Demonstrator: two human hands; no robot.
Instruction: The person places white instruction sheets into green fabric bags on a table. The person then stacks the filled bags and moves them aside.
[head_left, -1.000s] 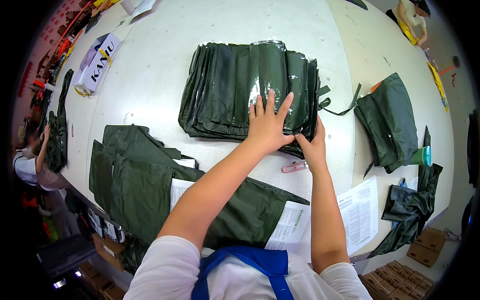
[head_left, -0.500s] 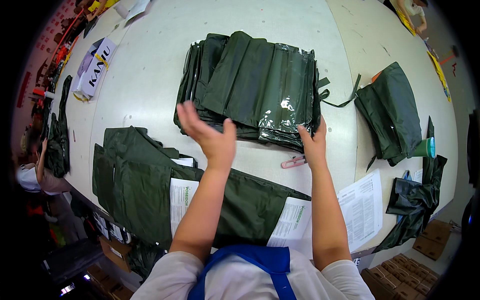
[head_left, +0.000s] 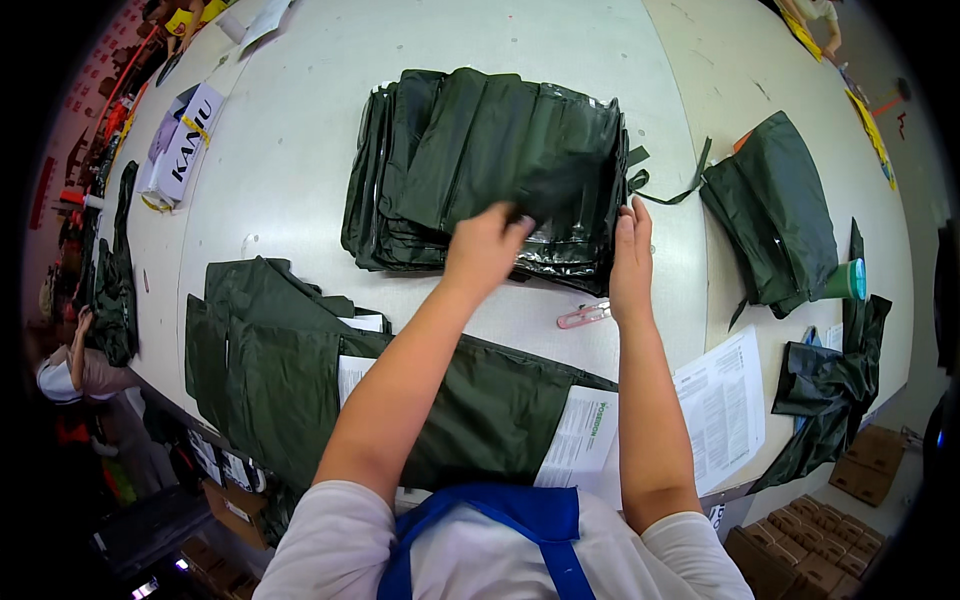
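A thick stack of folded dark green garments, partly covered in glossy clear plastic, lies on the table before me. At its near edge, my left hand is closed, thumb against fingers, on a dark green flap smeared by motion. My right hand rests along the stack's right side, fingers stretched up and close together. Just left of my right wrist lies a pair of pink-handled snips. Nearer to me, flat dark green garments lie with printed white sheets, partly hidden under my left forearm.
To the right stand a bulky green bundle and a green cup; papers and crumpled dark fabric lie nearer. A white box is at the left. Other people work at the table's edges. Cartons sit below.
My left hand has moved right along the stack's near edge and closed on a flap. My right hand has straightened along the side. The stack shows slightly further left.
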